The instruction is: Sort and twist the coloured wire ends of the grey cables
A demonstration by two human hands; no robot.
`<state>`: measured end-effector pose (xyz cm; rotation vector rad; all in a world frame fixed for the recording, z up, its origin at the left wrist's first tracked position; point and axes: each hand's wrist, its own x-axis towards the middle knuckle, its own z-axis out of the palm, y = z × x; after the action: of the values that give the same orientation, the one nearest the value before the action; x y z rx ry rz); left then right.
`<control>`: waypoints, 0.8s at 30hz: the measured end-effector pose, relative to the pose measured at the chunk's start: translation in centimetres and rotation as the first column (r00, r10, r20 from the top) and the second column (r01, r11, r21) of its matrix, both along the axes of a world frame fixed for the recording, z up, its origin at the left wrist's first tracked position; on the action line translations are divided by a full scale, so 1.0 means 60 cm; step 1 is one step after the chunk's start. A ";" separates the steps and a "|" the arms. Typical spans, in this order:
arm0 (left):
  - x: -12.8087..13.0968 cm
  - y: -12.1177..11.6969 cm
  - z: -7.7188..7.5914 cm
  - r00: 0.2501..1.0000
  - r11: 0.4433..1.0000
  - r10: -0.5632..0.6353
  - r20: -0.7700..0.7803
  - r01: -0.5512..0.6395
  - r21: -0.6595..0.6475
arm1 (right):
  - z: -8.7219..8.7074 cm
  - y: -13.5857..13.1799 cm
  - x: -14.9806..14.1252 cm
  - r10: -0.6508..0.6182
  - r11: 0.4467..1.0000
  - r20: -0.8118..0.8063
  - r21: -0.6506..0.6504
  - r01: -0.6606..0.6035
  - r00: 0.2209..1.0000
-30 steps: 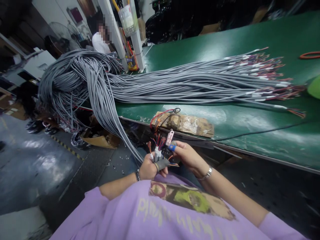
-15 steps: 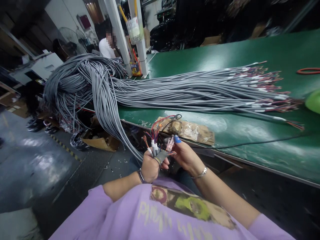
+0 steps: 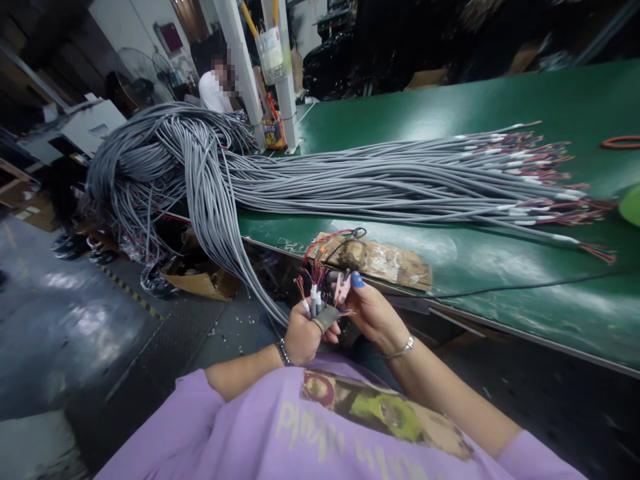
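Observation:
My left hand (image 3: 303,337) is closed around the ends of several grey cables (image 3: 265,301), which hang down to it from the large bundle on the table. Thin coloured wires (image 3: 316,272) fan out above the fist from white-banded cable ends. A grey sleeve-like piece (image 3: 327,320) lies over the thumb side of this hand; whether it covers the thumb is unclear. Close by on the right, my right hand (image 3: 377,319), with a blue cover on its thumb, pinches a small pink clip (image 3: 342,288) beside the wires. Its other fingers are partly hidden.
Many grey cables (image 3: 360,180) lie along the green table (image 3: 500,287), bare wire ends to the right. A taped cardboard piece (image 3: 395,263) with a black lead sits at the near edge. Posts (image 3: 287,107) rise behind. A person in white (image 3: 214,92) is further back.
The view has shifted slightly, so the table things sit a little further right. Both hands keep their hold on the cables and the clip, which now shows more plainly.

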<state>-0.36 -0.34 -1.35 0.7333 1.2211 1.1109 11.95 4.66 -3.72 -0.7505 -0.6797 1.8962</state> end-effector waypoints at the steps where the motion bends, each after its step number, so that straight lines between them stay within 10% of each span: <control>1: 0.000 0.000 0.002 1.000 1.000 0.000 0.004 0.000 -0.001 | 0.000 -0.001 -0.001 0.002 1.000 -0.005 -0.010 -0.002 1.000; 11: -0.012 -0.010 -0.007 0.999 0.999 -0.040 0.002 0.040 0.011 | 0.001 -0.021 0.019 0.173 0.984 -0.017 -0.049 -0.174 0.985; 24: -0.028 -0.011 0.006 0.894 0.896 -0.440 -0.084 0.430 -0.112 | 0.029 -0.042 0.027 0.249 0.926 0.458 0.146 -0.348 0.853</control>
<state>-2.06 -1.02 -1.01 0.9511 1.1150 0.6466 13.58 2.12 -1.96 -0.9742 -1.3401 1.8959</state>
